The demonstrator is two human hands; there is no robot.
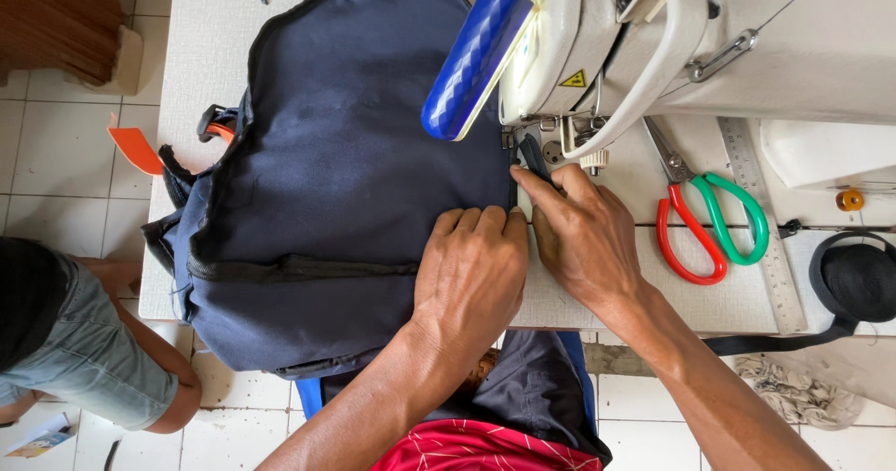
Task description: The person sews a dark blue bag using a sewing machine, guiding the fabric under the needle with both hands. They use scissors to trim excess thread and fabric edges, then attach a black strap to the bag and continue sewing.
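Note:
A navy blue backpack point(345, 154) lies flat on the white sewing table point(215, 23), its right edge under the needle area of the white sewing machine point(653, 42). My left hand point(471, 270) presses flat on the backpack's lower right part, fingers pointing at the seam edge. My right hand point(583, 233) rests beside it, and its thumb and forefinger pinch a black strap point(534, 156) at the presser foot.
Scissors with one red and one green handle point(709, 224) lie right of the machine beside a metal ruler point(761, 219). A roll of black webbing point(859, 280) sits at the far right. A blue lamp tube point(476, 56) juts over the fabric. Another person sits at lower left point(84, 340).

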